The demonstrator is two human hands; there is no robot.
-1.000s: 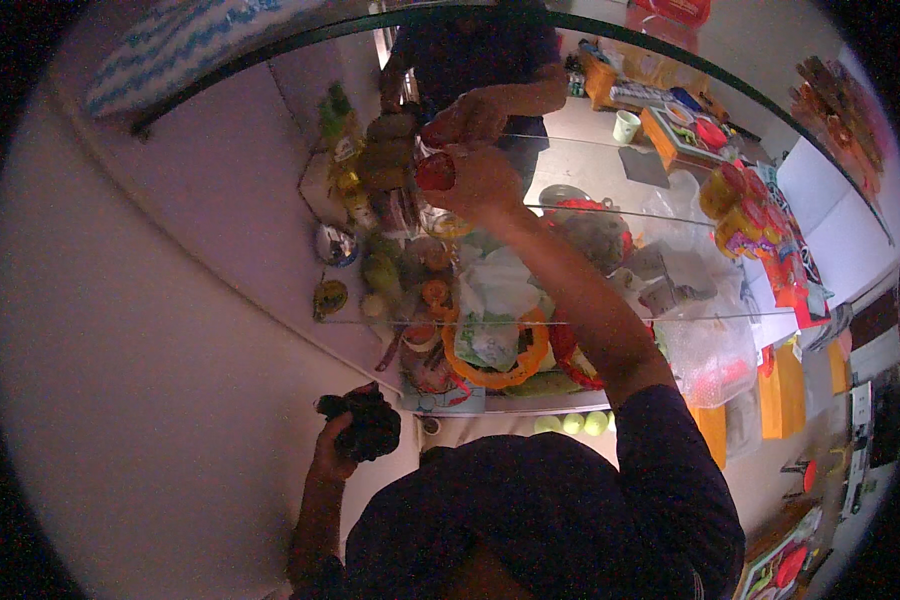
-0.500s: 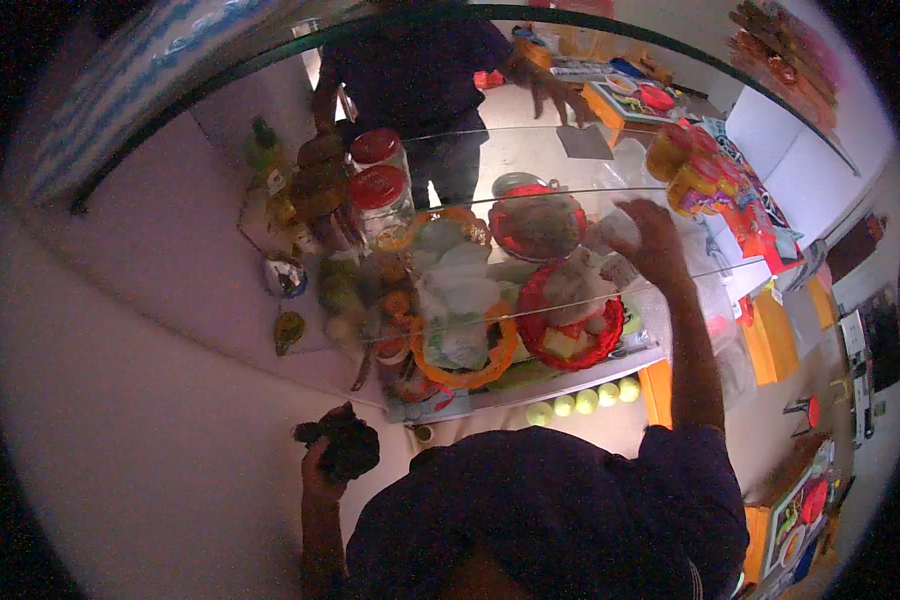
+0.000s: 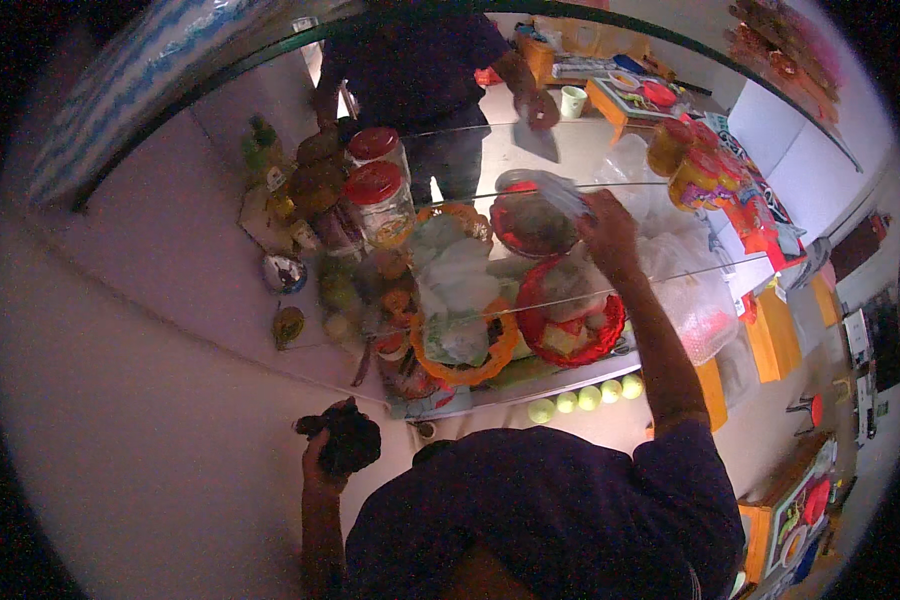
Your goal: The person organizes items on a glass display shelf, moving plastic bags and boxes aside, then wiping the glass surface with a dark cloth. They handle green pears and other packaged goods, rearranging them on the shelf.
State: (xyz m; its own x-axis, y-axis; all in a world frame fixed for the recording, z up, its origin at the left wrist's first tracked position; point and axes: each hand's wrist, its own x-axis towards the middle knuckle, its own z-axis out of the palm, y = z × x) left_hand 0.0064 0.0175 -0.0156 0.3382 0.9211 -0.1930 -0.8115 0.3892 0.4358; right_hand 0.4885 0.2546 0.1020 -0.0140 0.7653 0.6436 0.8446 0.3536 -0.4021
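My left hand [image 3: 319, 466], low at the left, is closed around a crumpled black bundle [image 3: 352, 440], perhaps cloth or a bag. Over the glass shelf [image 3: 660, 252], my right hand [image 3: 610, 232] grips a flat pale grey piece [image 3: 558, 190], blurred by motion; I cannot tell its kind. Just below that piece is a red basket [image 3: 535, 235]. Nearer me, a second red basket [image 3: 610, 340] holds bagged things. Left of it sits an orange basket [image 3: 435, 365] with a pale plastic bag [image 3: 460, 285].
Two red-lidded jars [image 3: 375, 205] stand at the left among bottles and small goods. Clear plastic bags [image 3: 695, 300] lie right of my forearm. Yellow packets [image 3: 695, 165] stand at the far right. Several green round fruits [image 3: 589, 398] line the near edge. A mirror [image 3: 440, 100] reflects me behind.
My right hand has moved left and slightly closer to the far red basket. Its open fingers have closed on the flat grey piece, now lifted. My left hand has barely moved.
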